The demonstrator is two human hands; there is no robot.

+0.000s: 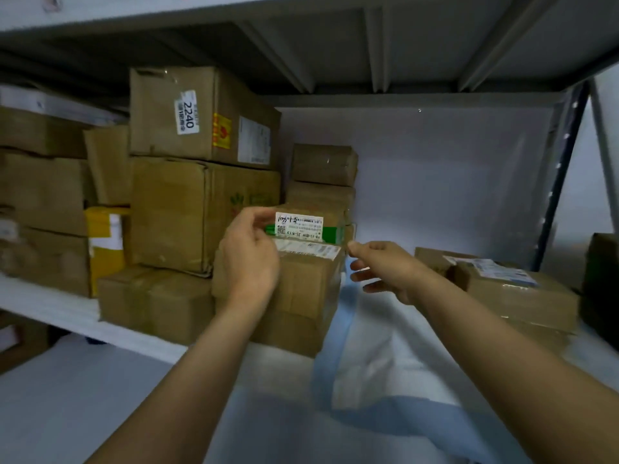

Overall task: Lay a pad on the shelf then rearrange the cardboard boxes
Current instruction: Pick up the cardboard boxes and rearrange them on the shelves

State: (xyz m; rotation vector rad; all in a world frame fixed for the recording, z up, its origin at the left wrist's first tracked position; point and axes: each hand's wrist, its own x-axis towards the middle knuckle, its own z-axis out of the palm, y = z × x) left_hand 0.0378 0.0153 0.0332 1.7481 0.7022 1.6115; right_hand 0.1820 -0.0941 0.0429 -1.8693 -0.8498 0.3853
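A white pad with blue edging [365, 373] lies rumpled on the white shelf [50, 309]. A small cardboard box with a green band and a white label [308, 226] sits on top of a taller taped box [301, 289] at the pad's left edge. My left hand [249, 259] is at the small box's left end, fingers curled on its corner. My right hand [382, 267] hovers just right of that box, fingers loosely curled, holding nothing that I can see.
Stacked cardboard boxes [201, 175] fill the shelf's left half, one labelled 2240 [204, 112]. Two more small boxes [323, 165] stand behind. A labelled box [516, 289] lies on the right. A dark object [601, 286] stands at the far right. An upper shelf [301, 15] hangs overhead.
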